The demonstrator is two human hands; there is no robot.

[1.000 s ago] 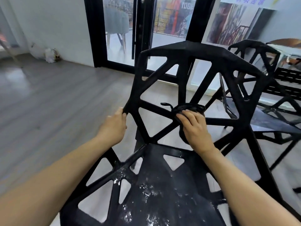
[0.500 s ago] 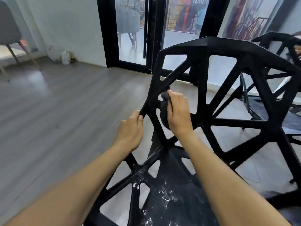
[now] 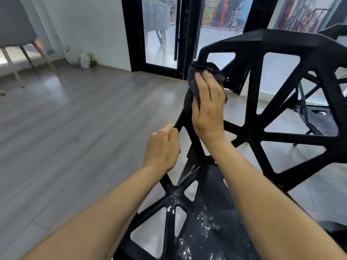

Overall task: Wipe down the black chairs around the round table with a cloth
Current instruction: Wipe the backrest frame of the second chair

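My right hand (image 3: 208,107) presses the dark cloth (image 3: 204,76) flat-fingered against the left upright of the black chair (image 3: 293,137), up at one o'clock from my left hand (image 3: 162,149). That one curls round the strut lower down, gripping it. White specks dot the seat (image 3: 210,218) at six o'clock; crumbs or dust, I can't quite tell.

You see a black lattice chair (image 3: 251,136) flecked white on its seat, a dark grey cloth (image 3: 204,72), grey wood-grain floor (image 3: 75,119).
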